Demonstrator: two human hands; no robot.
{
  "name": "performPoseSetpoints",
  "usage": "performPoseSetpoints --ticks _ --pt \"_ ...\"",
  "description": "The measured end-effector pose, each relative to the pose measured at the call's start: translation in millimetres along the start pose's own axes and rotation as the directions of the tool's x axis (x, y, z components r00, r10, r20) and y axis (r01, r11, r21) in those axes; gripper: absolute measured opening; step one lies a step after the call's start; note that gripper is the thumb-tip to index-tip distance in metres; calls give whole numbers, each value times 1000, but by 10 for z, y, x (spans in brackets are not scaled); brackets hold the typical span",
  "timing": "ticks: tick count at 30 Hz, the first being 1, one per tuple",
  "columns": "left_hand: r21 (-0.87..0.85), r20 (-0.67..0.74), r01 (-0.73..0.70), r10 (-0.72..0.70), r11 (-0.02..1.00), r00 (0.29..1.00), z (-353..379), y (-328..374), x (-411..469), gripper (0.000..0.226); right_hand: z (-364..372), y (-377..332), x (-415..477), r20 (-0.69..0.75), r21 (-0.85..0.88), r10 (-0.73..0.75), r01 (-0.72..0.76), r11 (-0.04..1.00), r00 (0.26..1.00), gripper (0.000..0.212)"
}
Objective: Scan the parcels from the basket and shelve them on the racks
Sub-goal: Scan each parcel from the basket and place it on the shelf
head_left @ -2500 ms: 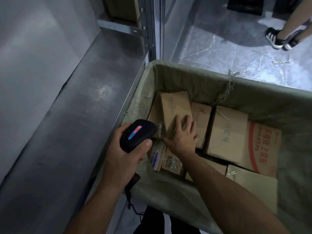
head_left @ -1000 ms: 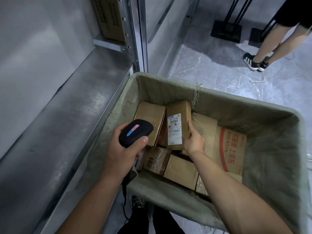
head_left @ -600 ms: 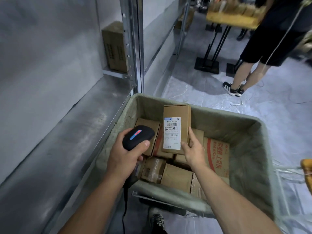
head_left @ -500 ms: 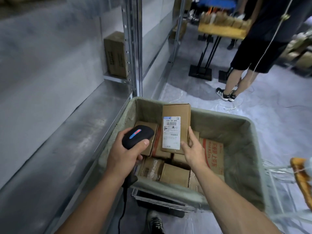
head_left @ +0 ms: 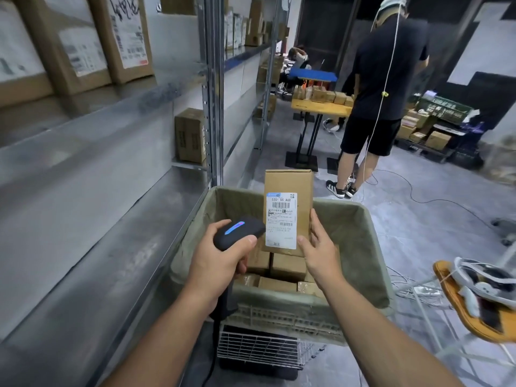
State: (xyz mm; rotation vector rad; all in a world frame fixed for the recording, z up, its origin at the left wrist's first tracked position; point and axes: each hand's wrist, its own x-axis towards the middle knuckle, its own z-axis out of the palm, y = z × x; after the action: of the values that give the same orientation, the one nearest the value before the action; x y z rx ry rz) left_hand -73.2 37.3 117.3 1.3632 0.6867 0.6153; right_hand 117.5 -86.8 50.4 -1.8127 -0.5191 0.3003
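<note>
Pinching the parcel [head_left: 289,182] at its lower right corner, the right hand [head_left: 318,254] had its thumb on the labelled face and its fingers laid up the right edge. The box stood upright above the basket [head_left: 354,236], its top clear of the far rim. Two and a half seconds before, that same hand had lain flat on this box among the others in the basket; a second before, it had the box raised only a little, with the white label [head_left: 281,219] turned toward the camera. Since then the parcel had come higher.

The left hand [head_left: 217,261] was wrapped around the black scanner [head_left: 238,231], thumb on its right side, as in every earlier picture. The scanner's nose now sat just beside the label's lower left edge, closer than before, and the lit strip on top looked blue.

Below the held box, the other parcels [head_left: 287,268] lay packed in the basket. A wire tray [head_left: 259,350] showed beneath it, near the camera.

The view had tipped upward. To the left ran the bare metal rack shelf [head_left: 97,219], with one box [head_left: 190,135] standing at its far end and labelled cartons [head_left: 122,37] on the shelf above. Far right, a person in dark clothes [head_left: 382,79] stood beside a wooden table [head_left: 321,108] loaded with small boxes.
</note>
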Motion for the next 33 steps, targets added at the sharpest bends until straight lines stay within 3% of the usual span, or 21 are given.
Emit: performPoseSetpoints --ticks 4,11,20,33 --pt "-17 -7 -1 0 1000 1000 14 18 -173 45 -61 -2 -100 -9 6 -6 6 1000 1000 75" --pt "-36 -52 -18 16 999 999 100 63 -352 38 -153 -4 -90 42 39 6 -7 999 999 75" --pt "-36 -211 -60 51 998 976 269 27 -604 55 -211 -60 -54 192 36 -58 52 998 980 73" --pt "0 -538 -85 72 996 840 265 -44 -1355 48 113 4 -256 489 41 -169 171 984 856 77"
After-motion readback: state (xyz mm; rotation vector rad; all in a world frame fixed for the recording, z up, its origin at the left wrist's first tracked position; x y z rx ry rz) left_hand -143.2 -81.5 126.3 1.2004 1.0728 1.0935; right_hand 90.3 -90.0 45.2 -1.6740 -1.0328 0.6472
